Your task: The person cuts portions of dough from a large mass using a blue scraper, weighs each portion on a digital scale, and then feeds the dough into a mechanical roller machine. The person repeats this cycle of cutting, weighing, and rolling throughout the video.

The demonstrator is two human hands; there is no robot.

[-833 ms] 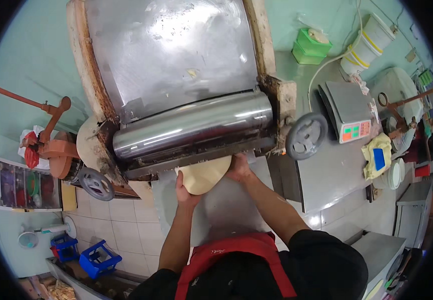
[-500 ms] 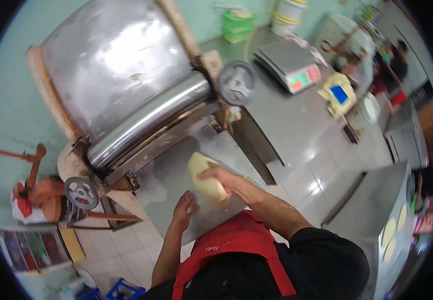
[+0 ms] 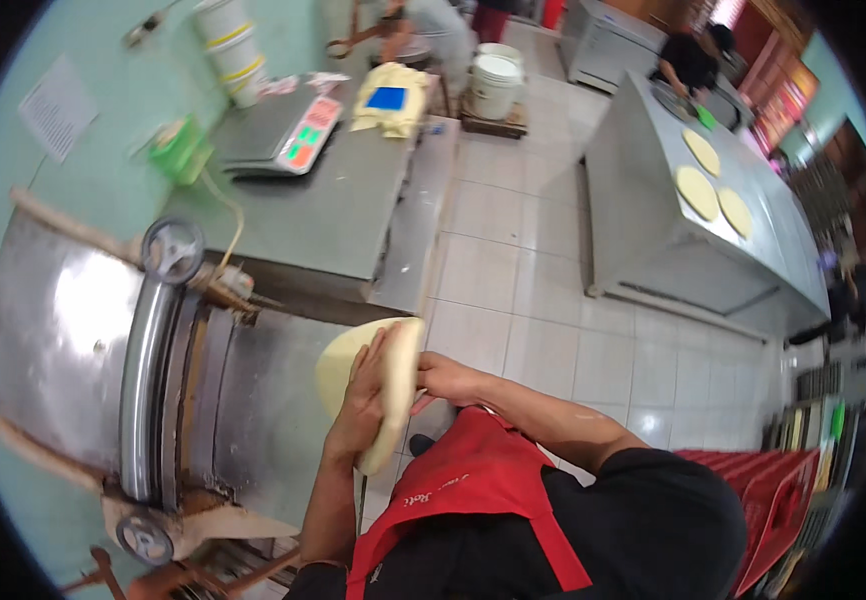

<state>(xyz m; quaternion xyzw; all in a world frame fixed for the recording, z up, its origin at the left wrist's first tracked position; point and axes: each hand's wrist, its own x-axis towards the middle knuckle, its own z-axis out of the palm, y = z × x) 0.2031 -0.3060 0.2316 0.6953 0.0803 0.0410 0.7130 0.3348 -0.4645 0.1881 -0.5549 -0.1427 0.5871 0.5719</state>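
A thick, pale yellow sheet of dough [image 3: 401,385] hangs between my two hands in front of the red apron, beside the metal feed tray [image 3: 273,400] of a dough sheeter. My left hand [image 3: 361,405] grips it from the left, fingers laid along its face. From the other side my right hand [image 3: 443,378] holds its right edge, with some fingertips hidden behind the dough. Left of the tray lies the sheeter's shiny steel roller [image 3: 145,390], with a grey handwheel [image 3: 173,250] at its far end.
A digital scale [image 3: 283,135] and a yellow cloth with a blue patch [image 3: 390,98] sit on the metal table [image 3: 333,220]. Several flat dough rounds [image 3: 696,192] lie on the steel counter [image 3: 643,220], where another person [image 3: 693,65] works. White buckets [image 3: 496,85] and a red crate [image 3: 768,500] stand nearby.
My body and view have turned right, away from the sheeter. The dough has come off the tray area, and my left hand, free before, now holds it along with my right.
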